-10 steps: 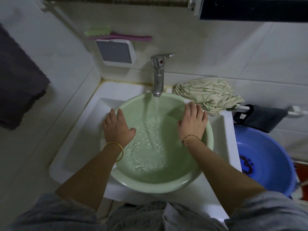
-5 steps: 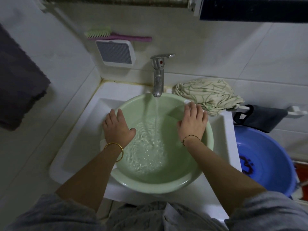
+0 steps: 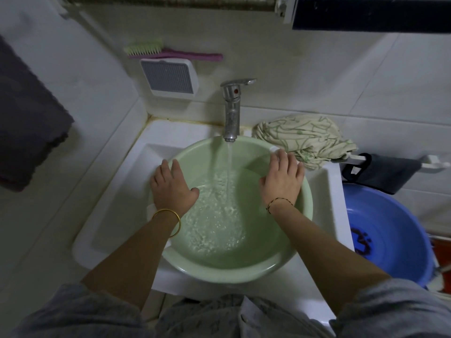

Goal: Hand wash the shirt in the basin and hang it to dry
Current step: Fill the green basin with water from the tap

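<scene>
A pale green basin (image 3: 219, 272) sits in the white sink (image 3: 114, 198) under the metal tap (image 3: 231, 113), which runs water into it. The basin holds a shallow pool of bubbling water. My left hand (image 3: 172, 189) rests flat on the basin's left rim, fingers spread. My right hand (image 3: 283, 179) lies flat on the right rim, also holding nothing. The shirt (image 3: 305, 140), cream with green line patterns, lies bunched on the sink's back right corner, just beyond my right fingertips.
A blue tub (image 3: 395, 240) stands to the right of the sink. A dark cloth (image 3: 383, 172) hangs on a white rail above it. A dark towel (image 3: 26, 123) hangs on the left wall. A green and pink brush (image 3: 170, 52) rests atop a white wall box (image 3: 170, 76).
Both hands have stayed on the basin's rim. The water keeps running and the pool in the basin has spread a little.
</scene>
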A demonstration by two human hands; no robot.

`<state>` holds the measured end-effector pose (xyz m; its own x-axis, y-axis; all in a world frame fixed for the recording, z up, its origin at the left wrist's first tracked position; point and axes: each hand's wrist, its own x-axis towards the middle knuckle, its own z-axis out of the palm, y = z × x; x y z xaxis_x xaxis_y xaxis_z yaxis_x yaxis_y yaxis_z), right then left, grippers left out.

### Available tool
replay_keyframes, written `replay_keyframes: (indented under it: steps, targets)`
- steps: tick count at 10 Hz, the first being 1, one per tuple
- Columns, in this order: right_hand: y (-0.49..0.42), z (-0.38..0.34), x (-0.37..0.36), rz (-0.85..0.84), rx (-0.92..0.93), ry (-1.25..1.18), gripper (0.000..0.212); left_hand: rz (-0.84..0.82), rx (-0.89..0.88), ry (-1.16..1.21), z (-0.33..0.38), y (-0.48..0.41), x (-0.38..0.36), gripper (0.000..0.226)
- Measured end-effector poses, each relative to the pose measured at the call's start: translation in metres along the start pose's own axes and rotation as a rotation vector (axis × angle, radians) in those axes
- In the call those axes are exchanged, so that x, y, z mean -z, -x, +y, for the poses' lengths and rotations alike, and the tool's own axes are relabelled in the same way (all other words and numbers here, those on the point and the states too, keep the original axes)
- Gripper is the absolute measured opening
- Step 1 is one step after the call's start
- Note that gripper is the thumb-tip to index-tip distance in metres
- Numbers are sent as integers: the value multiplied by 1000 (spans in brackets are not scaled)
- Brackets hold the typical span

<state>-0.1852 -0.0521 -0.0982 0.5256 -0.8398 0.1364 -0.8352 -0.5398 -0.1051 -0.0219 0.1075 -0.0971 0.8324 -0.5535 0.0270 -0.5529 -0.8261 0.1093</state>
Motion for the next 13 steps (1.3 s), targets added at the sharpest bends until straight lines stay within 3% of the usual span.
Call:
replay_keyframes:
  steps: [13]
  targets:
    - [1, 0, 2, -10, -5, -3, 73, 5, 2, 15, 1, 1, 1, 91]
